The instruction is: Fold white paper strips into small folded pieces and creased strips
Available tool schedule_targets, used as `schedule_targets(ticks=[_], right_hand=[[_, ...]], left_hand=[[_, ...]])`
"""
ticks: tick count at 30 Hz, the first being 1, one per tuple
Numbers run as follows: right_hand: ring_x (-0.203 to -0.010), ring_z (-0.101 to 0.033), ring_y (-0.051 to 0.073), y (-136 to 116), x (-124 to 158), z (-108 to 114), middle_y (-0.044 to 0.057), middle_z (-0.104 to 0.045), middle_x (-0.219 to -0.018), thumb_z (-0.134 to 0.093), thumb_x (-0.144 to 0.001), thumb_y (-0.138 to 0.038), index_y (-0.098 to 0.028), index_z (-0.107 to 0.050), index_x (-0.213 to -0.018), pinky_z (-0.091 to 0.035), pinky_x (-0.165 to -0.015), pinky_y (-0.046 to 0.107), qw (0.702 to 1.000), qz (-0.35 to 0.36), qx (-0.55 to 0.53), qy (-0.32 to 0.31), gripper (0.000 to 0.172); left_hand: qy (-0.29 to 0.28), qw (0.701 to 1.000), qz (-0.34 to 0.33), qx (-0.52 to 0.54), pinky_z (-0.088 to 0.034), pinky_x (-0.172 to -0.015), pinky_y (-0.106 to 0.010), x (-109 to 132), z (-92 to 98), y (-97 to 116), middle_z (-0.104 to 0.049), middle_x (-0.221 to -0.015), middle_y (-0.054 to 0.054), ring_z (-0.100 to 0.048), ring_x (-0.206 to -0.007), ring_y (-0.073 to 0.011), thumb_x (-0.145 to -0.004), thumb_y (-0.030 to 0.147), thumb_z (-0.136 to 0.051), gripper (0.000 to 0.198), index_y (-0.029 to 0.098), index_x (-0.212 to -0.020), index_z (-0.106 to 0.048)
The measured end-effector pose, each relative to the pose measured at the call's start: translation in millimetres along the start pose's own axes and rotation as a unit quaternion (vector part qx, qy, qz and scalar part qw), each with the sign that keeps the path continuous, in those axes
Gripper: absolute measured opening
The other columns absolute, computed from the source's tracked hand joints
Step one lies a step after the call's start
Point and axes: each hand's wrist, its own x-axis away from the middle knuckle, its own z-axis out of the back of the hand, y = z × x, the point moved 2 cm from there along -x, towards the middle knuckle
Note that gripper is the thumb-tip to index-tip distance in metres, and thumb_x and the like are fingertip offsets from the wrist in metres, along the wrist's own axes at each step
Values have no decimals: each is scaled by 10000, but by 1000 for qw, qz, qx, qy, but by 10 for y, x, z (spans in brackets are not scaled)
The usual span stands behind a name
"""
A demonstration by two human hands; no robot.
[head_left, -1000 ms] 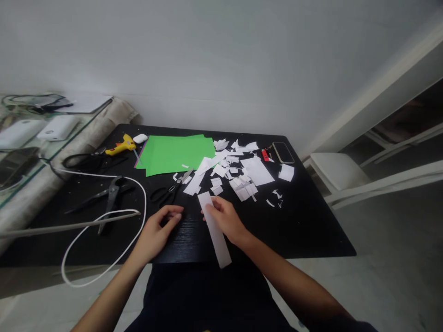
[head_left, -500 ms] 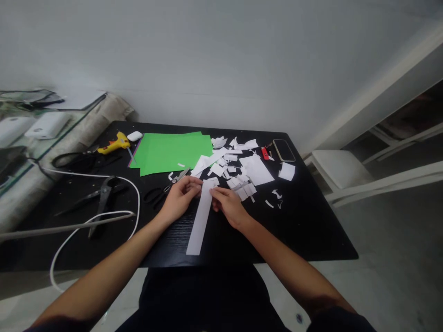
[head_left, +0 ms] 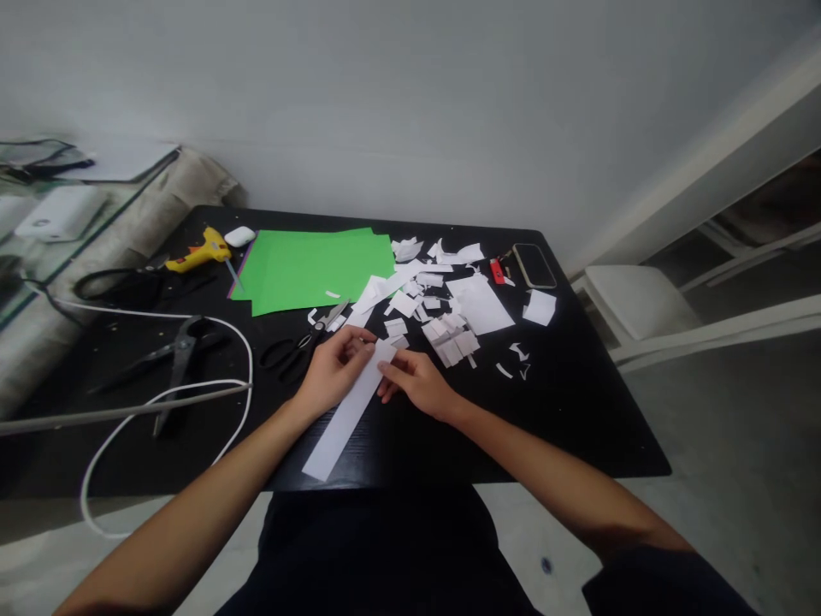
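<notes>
A long white paper strip slants across the front of the black table, its lower end near the table's edge. At its upper end, my left hand pinches the left side with curled fingers. My right hand grips the same end from the right, thumb on top of the paper and fingers beneath. Just beyond my left hand lie black-handled scissors, blades pointing away. Past my right hand is a stack of small cut paper pieces, with many loose scraps around it.
Green sheets lie at the back, with a yellow glue gun and white case to their left. Large shears and a white cable are at left. A red item and phone are at back right.
The strip has swung so its lower end lies further left. Both hands have stayed at its upper end, with the right hand shifted slightly. The camera view has moved a little.
</notes>
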Motion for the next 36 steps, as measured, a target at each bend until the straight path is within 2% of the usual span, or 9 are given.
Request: schedule_targets(ticks=[5,10,18,25,36], right_hand=[[-661,-691,155,-1,-28,59,15,-675,-729,-826,-771,-581,-144,-674,-900,-615,-569,273,999,-22,-12,-33,480],[-627,-676,141,26,-29,76,10,-655,-685,-755,-842,-601,-146,-647,-884,-606,-565,259,999,-26,-6,-30,470],[-626,-663,138,18,-57,124,9,-647,-678,-766,-818,-626,-146,-653,-841,-604,-557,256,1000,-18,-4,-17,493],[-625,-667,140,25,-59,131,10,-656,-666,-794,-774,-657,-145,-660,-808,-606,-556,251,1000,-25,-2,-18,531],[-618,-672,142,4,-43,123,11,-663,-668,-783,-804,-629,-151,-666,-831,-610,-576,268,999,-27,4,-16,493]], left_hand=[[-4,999,-14,-50,-414,-561,-243,34,-2,-15,-588,-690,44,-542,-591,-116,-942,358,-652,208,188,-1062,-668],[-14,996,-40,-83,-429,-567,-240,32,-2,-30,-600,-703,37,-551,-596,-115,-963,352,-626,241,184,-1120,-697],[-25,990,-75,-121,-459,-595,-249,25,11,-21,-639,-738,23,-571,-609,-118,-982,350,-597,340,160,-1250,-683],[-27,988,-76,-130,-453,-581,-241,26,6,-2,-626,-708,36,-553,-576,-111,-979,349,-595,318,170,-1227,-683],[-20,987,-87,-133,-467,-605,-242,21,13,3,-632,-738,29,-567,-603,-118,-977,346,-597,309,190,-1232,-678]])
